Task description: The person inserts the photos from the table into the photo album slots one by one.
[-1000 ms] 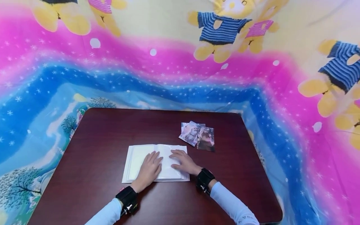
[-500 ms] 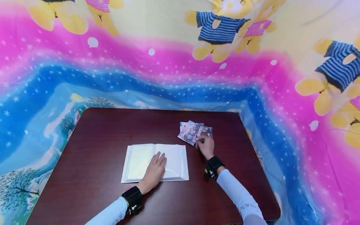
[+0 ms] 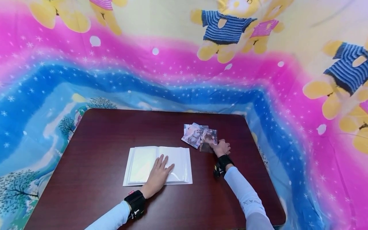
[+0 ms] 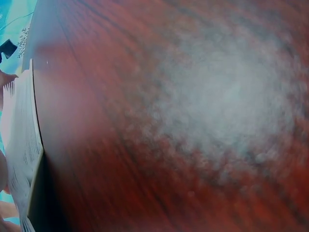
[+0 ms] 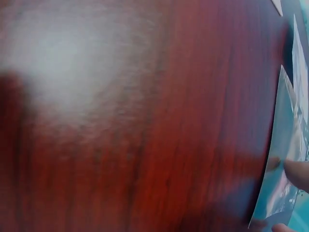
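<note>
An open photo album (image 3: 141, 164) with white, blank-looking pages lies on the brown table. My left hand (image 3: 156, 175) rests across its middle with spread fingers. In the left wrist view only the album's stacked page edges (image 4: 21, 130) and bits of fingers show. Farther right and back, a dark photo (image 3: 207, 135) overlaps other photos (image 3: 192, 136). My right hand (image 3: 221, 148) is at that dark photo's lower right edge. Its thumb touches the picture's face, while the other fingers lie beyond the edge. The right wrist view shows the glossy photo (image 5: 282, 130) and the thumb (image 5: 297, 174) on it.
The brown table (image 3: 95, 143) has rounded corners. A colourful cloth with bears and snowflakes (image 3: 172, 73) hangs close behind its back edge and along the sides. Each wrist wears a black strap, the left (image 3: 135, 203) and the right (image 3: 224, 163).
My right hand has left the album for the photos, first over the dark photo's middle, then at its right edge. My left hand has shifted slightly right on the album.
</note>
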Motion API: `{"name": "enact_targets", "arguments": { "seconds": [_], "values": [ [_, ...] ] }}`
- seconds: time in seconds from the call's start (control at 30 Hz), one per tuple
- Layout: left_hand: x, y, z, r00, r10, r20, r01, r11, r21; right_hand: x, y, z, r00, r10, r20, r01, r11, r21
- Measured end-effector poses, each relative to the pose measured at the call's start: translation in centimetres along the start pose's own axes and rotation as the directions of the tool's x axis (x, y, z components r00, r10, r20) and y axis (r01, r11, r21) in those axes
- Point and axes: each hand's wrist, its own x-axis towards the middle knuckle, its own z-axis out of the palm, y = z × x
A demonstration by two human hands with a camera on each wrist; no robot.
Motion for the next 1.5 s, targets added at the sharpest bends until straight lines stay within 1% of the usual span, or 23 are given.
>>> {"name": "enact_targets", "arguments": {
  "seconds": [0.17, 0.27, 0.37, 0.5, 0.63, 0.73, 0.87, 0.97, 1.1, 1.17, 1.23, 1.3, 1.33, 1.37, 1.4, 1.43, 1.47, 1.5],
  "values": [
    [0.1, 0.1, 0.0, 1.000, 0.016, -0.009, -0.016, 1.000, 0.000, 0.4, 0.1, -0.4, 0.999, 0.039, 0.005, -0.039, 0.999, 0.004],
    [0.2, 0.1, -0.1, 1.000, 0.012, 0.011, -0.012, 1.000, 0.002, 0.5, 0.2, -0.5, 0.999, 0.040, 0.008, -0.040, 0.999, 0.021],
    [0.3, 0.2, -0.1, 1.000, 0.003, 0.026, -0.003, 1.000, -0.020, 0.7, 0.5, -0.4, 0.999, 0.035, 0.016, -0.036, 0.998, 0.055],
    [0.3, 0.5, 0.1, 0.999, 0.025, 0.026, -0.023, 0.997, -0.070, 0.7, 1.2, -0.2, 1.000, 0.017, 0.024, -0.020, 0.992, 0.127],
    [0.0, 0.8, 0.3, 0.997, 0.063, 0.051, -0.060, 0.996, -0.058, 0.5, 1.7, -0.4, 0.999, -0.006, 0.049, -0.005, 0.974, 0.227],
    [0.0, 0.9, 0.2, 0.995, 0.071, 0.071, -0.068, 0.997, -0.042, 0.3, 2.0, -0.8, 0.998, 0.007, 0.060, -0.023, 0.962, 0.272],
    [0.2, 0.8, 0.1, 0.995, 0.072, 0.075, -0.069, 0.997, -0.044, 0.3, 2.4, -1.3, 0.996, 0.009, 0.086, -0.037, 0.945, 0.324],
    [0.3, 0.6, 0.1, 0.995, 0.075, 0.058, -0.072, 0.996, -0.048, 0.2, 2.4, -1.7, 0.993, -0.003, 0.117, -0.044, 0.918, 0.394],
    [0.6, 0.2, 0.0, 0.998, 0.066, 0.019, -0.064, 0.995, -0.070, -0.2, 2.2, -2.5, 0.987, -0.024, 0.156, -0.059, 0.859, 0.509],
    [0.9, 0.1, -0.1, 0.999, 0.047, -0.003, -0.047, 0.994, -0.097, -0.5, 1.8, -2.7, 0.982, -0.056, 0.178, -0.057, 0.820, 0.570],
    [1.2, -0.1, -0.3, 1.000, 0.014, -0.023, -0.017, 0.991, -0.136, -1.1, 1.4, -2.8, 0.975, -0.100, 0.199, -0.048, 0.780, 0.623],
    [1.6, -0.2, -0.6, 0.998, -0.040, -0.038, 0.032, 0.980, -0.195, -1.8, 0.8, -2.5, 0.963, -0.154, 0.222, -0.036, 0.741, 0.670],
    [1.8, -0.3, -0.7, 0.996, -0.073, -0.045, 0.060, 0.971, -0.230, -2.2, 0.5, -2.3, 0.955, -0.183, 0.233, -0.031, 0.722, 0.692],
    [2.1, -0.4, -0.8, 0.993, -0.109, -0.049, 0.092, 0.960, -0.265, -2.7, 0.2, -2.1, 0.945, -0.217, 0.245, -0.020, 0.710, 0.704],
    [2.3, -0.4, -1.0, 0.988, -0.147, -0.049, 0.125, 0.942, -0.312, -3.2, -0.2, -1.8, 0.936, -0.243, 0.254, -0.012, 0.700, 0.714],
    [2.6, -0.5, -1.1, 0.981, -0.187, -0.047, 0.158, 0.917, -0.367, -3.7, -0.5, -1.5, 0.926, -0.269, 0.264, -0.004, 0.694, 0.720],
    [2.8, -0.6, -1.3, 0.973, -0.227, -0.041, 0.189, 0.885, -0.425, -4.3, -0.8, -1.2, 0.915, -0.293, 0.276, 0.001, 0.688, 0.726],
    [2.9, -0.7, -1.4, 0.963, -0.269, -0.032, 0.221, 0.848, -0.482, -4.9, -1.2, -0.9, 0.904, -0.316, 0.289, 0.007, 0.685, 0.728]
  ]
}}
